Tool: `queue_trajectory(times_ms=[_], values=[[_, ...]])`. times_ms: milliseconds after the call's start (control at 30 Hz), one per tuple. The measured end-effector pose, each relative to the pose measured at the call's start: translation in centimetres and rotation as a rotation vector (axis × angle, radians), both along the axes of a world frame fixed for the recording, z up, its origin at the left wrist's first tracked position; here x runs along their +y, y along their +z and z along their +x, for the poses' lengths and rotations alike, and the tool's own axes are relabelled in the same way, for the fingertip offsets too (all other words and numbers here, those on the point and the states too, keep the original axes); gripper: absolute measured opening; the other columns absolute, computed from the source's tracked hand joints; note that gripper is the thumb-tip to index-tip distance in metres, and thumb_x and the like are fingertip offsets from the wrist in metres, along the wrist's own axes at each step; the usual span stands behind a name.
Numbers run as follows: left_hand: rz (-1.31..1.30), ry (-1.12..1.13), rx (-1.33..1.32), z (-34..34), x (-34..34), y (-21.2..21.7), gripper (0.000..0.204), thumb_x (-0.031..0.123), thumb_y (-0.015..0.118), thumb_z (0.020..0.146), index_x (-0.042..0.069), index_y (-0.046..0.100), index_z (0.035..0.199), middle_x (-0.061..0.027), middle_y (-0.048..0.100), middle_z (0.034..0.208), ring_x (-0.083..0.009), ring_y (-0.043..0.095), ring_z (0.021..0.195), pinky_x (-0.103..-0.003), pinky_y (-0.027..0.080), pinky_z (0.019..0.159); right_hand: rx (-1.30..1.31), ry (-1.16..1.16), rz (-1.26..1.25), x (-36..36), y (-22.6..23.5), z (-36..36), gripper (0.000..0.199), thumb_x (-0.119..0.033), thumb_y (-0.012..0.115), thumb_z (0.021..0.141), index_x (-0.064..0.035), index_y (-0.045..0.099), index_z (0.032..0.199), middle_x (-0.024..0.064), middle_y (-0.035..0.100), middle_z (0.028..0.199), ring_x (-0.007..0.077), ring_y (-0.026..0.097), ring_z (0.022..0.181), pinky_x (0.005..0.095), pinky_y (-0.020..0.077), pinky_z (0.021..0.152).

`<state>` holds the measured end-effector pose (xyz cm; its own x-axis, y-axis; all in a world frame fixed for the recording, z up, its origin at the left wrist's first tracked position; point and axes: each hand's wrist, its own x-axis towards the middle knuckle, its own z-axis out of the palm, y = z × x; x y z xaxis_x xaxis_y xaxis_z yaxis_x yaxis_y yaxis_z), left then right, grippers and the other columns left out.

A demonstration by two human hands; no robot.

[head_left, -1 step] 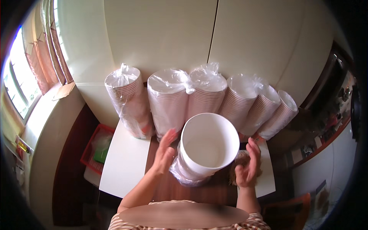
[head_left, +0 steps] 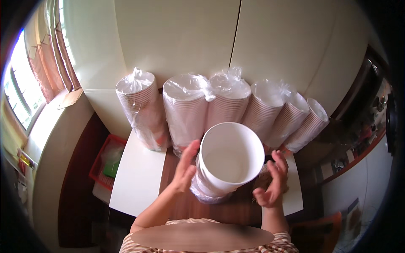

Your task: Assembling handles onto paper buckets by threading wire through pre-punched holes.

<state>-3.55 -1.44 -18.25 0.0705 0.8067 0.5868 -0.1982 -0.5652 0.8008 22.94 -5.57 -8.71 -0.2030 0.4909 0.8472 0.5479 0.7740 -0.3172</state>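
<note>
A stack of white paper tubs [head_left: 230, 158] stands in front of me, its open round mouth facing up. Clear plastic wrap [head_left: 206, 192] is bunched round its lower part. My left hand [head_left: 184, 168] is open at the stack's left side, fingers stretched out; whether it touches the stack I cannot tell. On the other side my right hand [head_left: 274, 181] is open, its fingers apart and slightly bent, with a small gap to the tubs. Neither hand grips anything. A brown, stringy item [head_left: 262, 179] on the table is partly hidden behind the right hand and the stack.
Several tall tub stacks in clear bags, such as the leftmost wrapped stack [head_left: 141, 109], line the table's back against a pale wall panel [head_left: 177, 38]. The table has a brown middle [head_left: 190, 213] and white side leaves [head_left: 141, 181]. At left sits a red basket [head_left: 96, 166].
My left hand has come slightly closer to the tub stack. The fingers of my right hand have spread a little more. The stack sits slightly higher in the picture.
</note>
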Motion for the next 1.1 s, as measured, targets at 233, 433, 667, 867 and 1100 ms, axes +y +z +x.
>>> queue_trajectory(times_ms=[233,433,667,867,1100], values=[[-0.109,0.079,0.376,2.5,-1.5,-11.8,0.097,0.053,0.056,0.085,-0.004,0.006,0.146,-0.0256,0.015,0.150,-0.0377,0.016,0.140,-0.043,0.013,0.114,-0.419,-0.078,-0.054,1.1,1.6,-0.7,0.045,-0.047,0.075,0.069,-0.0073,0.056,0.078,0.0070,0.060,0.085,0.0322,0.056,0.096,0.0588,0.0302,0.103],[-0.467,0.029,0.876,0.7,-3.9,-24.8,0.082,0.049,0.060,0.083,-0.003,0.031,0.138,-0.0260,0.042,0.135,-0.0382,0.042,0.125,-0.042,0.032,0.107,-0.261,-0.101,-0.176,0.7,1.1,2.4,0.043,-0.038,0.084,0.060,-0.0064,0.055,0.066,0.0074,0.059,0.078,0.0321,0.055,0.093,0.0430,0.0457,0.080],[-1.385,-0.218,-0.656,4.6,0.0,-24.6,0.039,0.035,0.041,0.091,0.010,0.054,0.117,-0.0096,0.061,0.108,-0.0261,0.059,0.095,-0.044,0.048,0.084,-0.165,-0.123,-0.194,-0.4,-0.2,4.4,0.049,-0.046,0.081,0.063,-0.0056,0.053,0.065,0.0066,0.052,0.069,0.0266,0.050,0.074,0.0378,0.0426,0.066],[-1.373,-0.155,-0.644,3.5,-2.2,-22.2,0.042,0.042,0.037,0.090,0.013,0.060,0.110,-0.0049,0.065,0.103,-0.0216,0.059,0.091,-0.041,0.047,0.078,-0.129,-0.145,-0.092,-2.5,-1.8,5.3,0.056,-0.054,0.074,0.071,-0.0051,0.047,0.063,0.0074,0.048,0.068,0.0246,0.046,0.070,0.0359,0.0392,0.066],[-0.397,0.125,-0.192,-5.3,-5.4,-1.1,0.070,0.035,0.068,0.077,-0.006,0.046,0.130,-0.0129,0.055,0.125,-0.0220,0.047,0.120,-0.035,0.031,0.104,1.251,-0.116,-0.380,-0.7,-13.2,15.7,0.075,-0.051,0.054,0.088,-0.0011,0.030,0.139,0.0151,0.042,0.139,0.0298,0.040,0.128,0.0464,0.0315,0.106]])
